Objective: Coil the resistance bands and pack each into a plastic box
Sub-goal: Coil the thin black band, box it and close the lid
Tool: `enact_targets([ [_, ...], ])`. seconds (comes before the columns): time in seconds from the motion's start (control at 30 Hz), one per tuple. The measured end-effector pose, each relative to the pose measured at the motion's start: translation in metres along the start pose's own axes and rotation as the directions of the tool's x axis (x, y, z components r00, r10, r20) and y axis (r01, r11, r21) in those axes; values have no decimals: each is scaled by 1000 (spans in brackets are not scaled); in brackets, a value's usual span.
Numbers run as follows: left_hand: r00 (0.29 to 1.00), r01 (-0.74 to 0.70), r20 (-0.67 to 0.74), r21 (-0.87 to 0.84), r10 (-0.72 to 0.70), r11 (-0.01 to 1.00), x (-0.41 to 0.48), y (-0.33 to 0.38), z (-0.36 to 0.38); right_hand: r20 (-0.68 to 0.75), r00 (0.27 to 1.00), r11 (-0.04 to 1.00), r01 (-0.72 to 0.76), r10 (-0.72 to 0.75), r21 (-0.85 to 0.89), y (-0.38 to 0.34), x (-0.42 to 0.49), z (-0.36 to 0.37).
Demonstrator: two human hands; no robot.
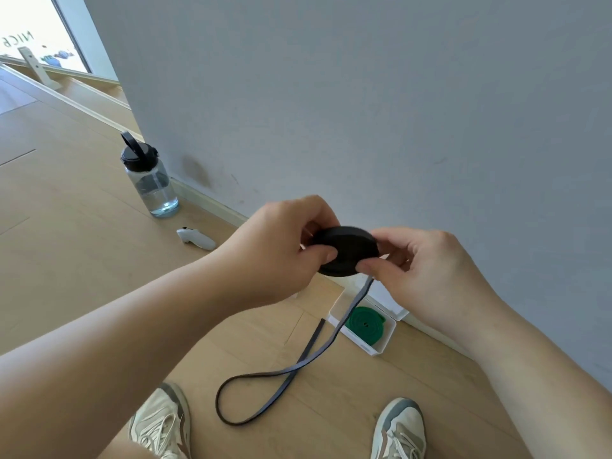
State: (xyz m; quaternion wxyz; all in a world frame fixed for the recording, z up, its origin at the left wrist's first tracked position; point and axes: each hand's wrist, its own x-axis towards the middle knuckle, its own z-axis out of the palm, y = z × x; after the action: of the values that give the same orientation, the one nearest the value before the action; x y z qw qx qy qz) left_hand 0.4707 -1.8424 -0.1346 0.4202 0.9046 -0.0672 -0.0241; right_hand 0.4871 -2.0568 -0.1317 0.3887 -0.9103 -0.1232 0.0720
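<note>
Together, left hand and right hand each have a pinching grip on the black band coil

Black flat resistance band: mostly wound into a tight disc, held in the air above the white rectangular plastic box. Left hand and right hand pinch the disc's edges. The unwound tail drops past the box's left edge, and its loop lies on the floor left of the box. Green flat resistance band: coiled, lying inside the box, lid open.
</note>
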Motion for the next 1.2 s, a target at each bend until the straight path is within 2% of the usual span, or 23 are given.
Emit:
enact_targets([
  [0.13, 993, 110, 70, -285, -94, 952, 0, -1, -2, 13, 997, 965, -71, 70, 252, 1, 0, -5],
  [0.2, 986, 155, 113, -359, -122, 921, -2, -2, 0, 0, 998, 957, -66, 69, 284, -1, 0, -8],
  [0.23, 987, 144, 109, -309, -116, 940, -2, -4, 3, -2, 998, 970, -54, 56, 239, 0, 1, -9],
  [0.33, 999, -44, 25, 45, 43, 998, -3, -5, 9, 20, 999, 998, 43, -42, -42, 1, -1, -2],
  [0.4, 987, -159, 21, 93, 158, 983, -3, 0, 10, 14, 989, 970, 149, -149, -191, -2, -1, 3],
  [0.47, 986, -167, 20, 100, 166, 981, -2, 1, 10, -18, 990, 983, 137, -140, -124, 1, -1, 4],
  [0.53, 999, -53, -4, 9, 53, 999, 0, 1, 6, -2, 1000, 999, 30, -30, 36, 5, 1, 0],
  [0.6, 998, 57, -14, -191, -61, 980, 1, 2, 2, 40, 999, 991, -25, 20, 132, 8, 2, -4],
  [0.67, 989, 145, 49, -432, -138, 890, 1, 5, -1, 52, 996, 976, -78, 69, 203, 7, 2, -5],
  [0.73, 977, 212, 113, -559, -179, 802, 1, 7, -1, 44, 994, 972, -102, 95, 211, 8, 2, -6],
  [0.77, 974, 225, 129, -536, -185, 814, 0, 5, 1, 44, 995, 979, -94, 88, 180, 8, 2, -6],
  [0.8, 976, 213, 126, -424, -175, 880, 1, 1, 3, 45, 996, 988, -79, 74, 135, 7, 1, -7],
  [0.87, 991, 113, 84, -95, -105, 989, 0, -5, 6, 55, 998, 999, -39, 37, 29, 6, 0, -6],
  [0.93, 1000, -20, 5, 46, 20, 999, -1, -4, 7, 74, 997, 994, 24, -16, -103, 6, 0, -2],
  [0.97, 997, -75, -9, 55, 76, 996, -1, -3, 6, 88, 996, 988, 47, -34, -145, 6, 0, 0],
  [1.03, 992, -127, 8, 75, 127, 989, -1, 0, 3, 103, 994, 992, 38, -26, -122, 6, 0, 2],
  [1.1, 999, -48, 13, 34, 47, 998, 0, -1, 0, 106, 994, 1000, -21, 21, -9, 6, 1, -1],
  [1.2, 997, 81, 18, -192, -79, 978, 1, -1, -2, 142, 987, 987, -90, 71, 132, 6, 2, -5],
])
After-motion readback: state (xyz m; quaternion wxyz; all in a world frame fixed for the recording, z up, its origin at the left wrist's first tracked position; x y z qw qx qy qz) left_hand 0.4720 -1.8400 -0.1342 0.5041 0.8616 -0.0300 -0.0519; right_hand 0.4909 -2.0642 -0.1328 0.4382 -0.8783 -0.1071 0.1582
